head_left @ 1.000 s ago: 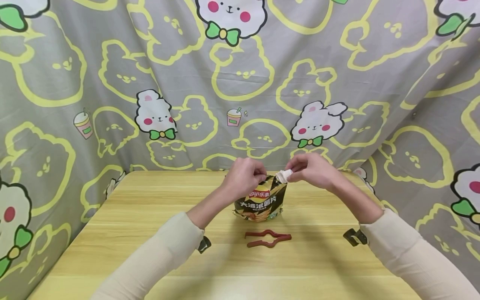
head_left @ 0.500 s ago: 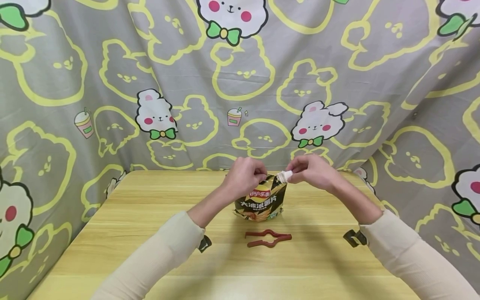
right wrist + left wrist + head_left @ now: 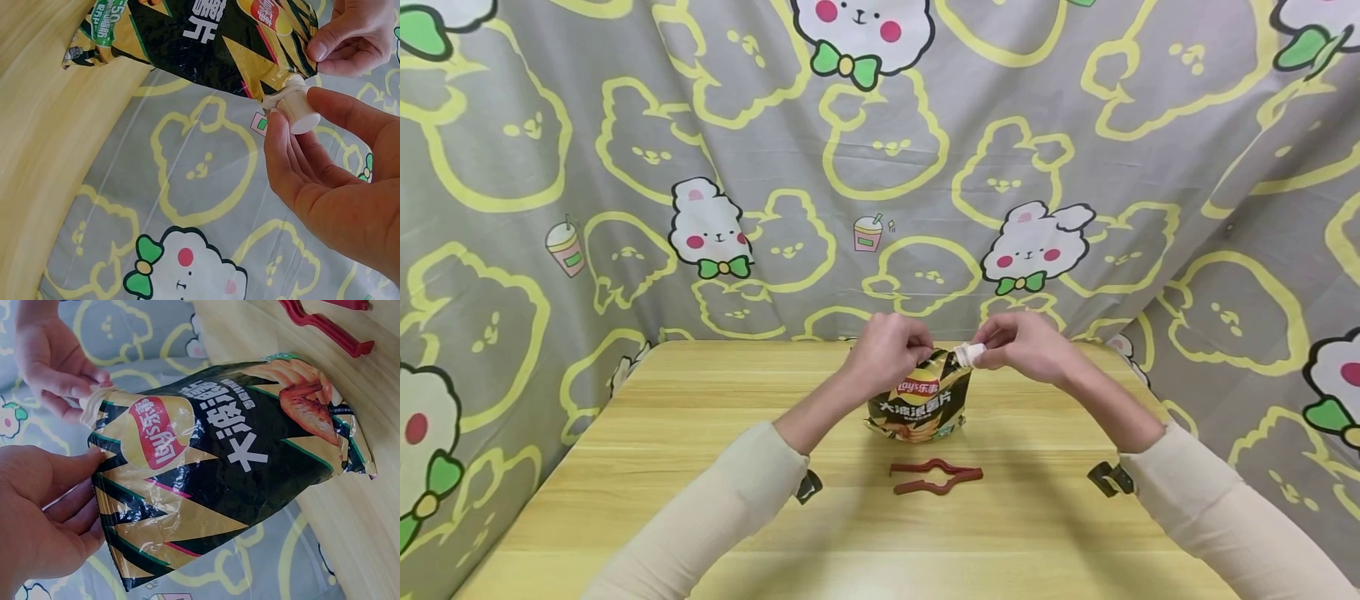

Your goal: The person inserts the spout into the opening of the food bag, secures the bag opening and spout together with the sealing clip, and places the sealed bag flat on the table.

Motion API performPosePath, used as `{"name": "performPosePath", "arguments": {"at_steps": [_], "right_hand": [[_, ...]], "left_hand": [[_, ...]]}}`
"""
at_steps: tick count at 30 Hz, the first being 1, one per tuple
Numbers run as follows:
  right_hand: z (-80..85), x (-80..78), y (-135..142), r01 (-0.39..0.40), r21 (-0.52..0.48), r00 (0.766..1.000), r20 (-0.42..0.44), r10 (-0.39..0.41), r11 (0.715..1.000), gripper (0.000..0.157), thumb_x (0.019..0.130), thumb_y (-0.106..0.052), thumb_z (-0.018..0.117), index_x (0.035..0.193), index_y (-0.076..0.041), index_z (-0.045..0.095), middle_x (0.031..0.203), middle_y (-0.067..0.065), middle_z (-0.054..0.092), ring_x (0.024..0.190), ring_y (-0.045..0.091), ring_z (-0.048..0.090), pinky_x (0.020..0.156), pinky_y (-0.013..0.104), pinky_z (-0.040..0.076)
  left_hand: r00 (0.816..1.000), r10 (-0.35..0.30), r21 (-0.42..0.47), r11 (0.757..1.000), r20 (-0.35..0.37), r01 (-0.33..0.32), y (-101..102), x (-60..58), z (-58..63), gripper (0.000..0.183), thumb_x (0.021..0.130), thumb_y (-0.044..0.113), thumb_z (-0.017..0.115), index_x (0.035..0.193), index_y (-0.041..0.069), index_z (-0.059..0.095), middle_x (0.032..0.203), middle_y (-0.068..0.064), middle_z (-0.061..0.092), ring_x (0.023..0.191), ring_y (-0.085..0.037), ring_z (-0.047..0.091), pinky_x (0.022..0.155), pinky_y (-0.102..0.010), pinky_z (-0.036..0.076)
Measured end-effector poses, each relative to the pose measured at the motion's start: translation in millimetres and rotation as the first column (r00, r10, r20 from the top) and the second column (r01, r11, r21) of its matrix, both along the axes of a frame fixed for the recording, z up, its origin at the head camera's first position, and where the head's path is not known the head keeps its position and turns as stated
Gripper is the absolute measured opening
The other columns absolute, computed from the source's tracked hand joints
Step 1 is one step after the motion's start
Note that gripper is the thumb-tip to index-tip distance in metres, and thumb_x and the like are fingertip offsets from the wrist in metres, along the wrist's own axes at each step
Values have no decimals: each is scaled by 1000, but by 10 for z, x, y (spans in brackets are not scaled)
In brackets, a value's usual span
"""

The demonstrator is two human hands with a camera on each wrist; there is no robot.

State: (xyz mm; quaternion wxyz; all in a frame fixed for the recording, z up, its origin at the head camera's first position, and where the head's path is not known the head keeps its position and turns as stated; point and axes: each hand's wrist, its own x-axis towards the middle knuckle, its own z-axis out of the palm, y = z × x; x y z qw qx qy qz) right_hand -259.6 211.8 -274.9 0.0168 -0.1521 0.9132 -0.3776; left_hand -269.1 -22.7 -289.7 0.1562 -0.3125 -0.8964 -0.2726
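Note:
A black and gold Lay's chip bag (image 3: 917,408) stands upright on the table. My left hand (image 3: 887,350) pinches its top edge between thumb and fingers, as the left wrist view shows. At the bag's upper right corner sits a white plastic spout-like piece with a round cap (image 3: 297,112). The thumb and fingers of my right hand (image 3: 1026,343) pinch this cap from both sides. The bag's corner runs into the ridged base of the white piece. A dark red plastic clip (image 3: 936,477), its arms spread apart, lies on the table in front of the bag.
The wooden table (image 3: 715,517) extends around the bag toward the viewer. A grey curtain (image 3: 775,167) with cartoon prints hangs behind and beside it. Black straps (image 3: 1108,477) show at both wrists.
The white piece has shifted and tilted slightly at the bag's corner, and the fingers of my right hand have moved a little on it. My left hand stays in place.

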Motion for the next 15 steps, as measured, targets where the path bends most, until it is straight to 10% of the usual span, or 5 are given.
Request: {"name": "performPosePath", "arguments": {"at_steps": [15], "right_hand": [[22,30,-65,-8,51,999,-46,10,999,20,82,-8,80,100,-4,74,92,7,75,82,18,69,75,32,54]], "left_hand": [[1000,-5,11,1000,-1,5,-8,-8,1,10,91,7,74,83,11,79,79,1,77,70,-9,69,69,-23,57]]}}
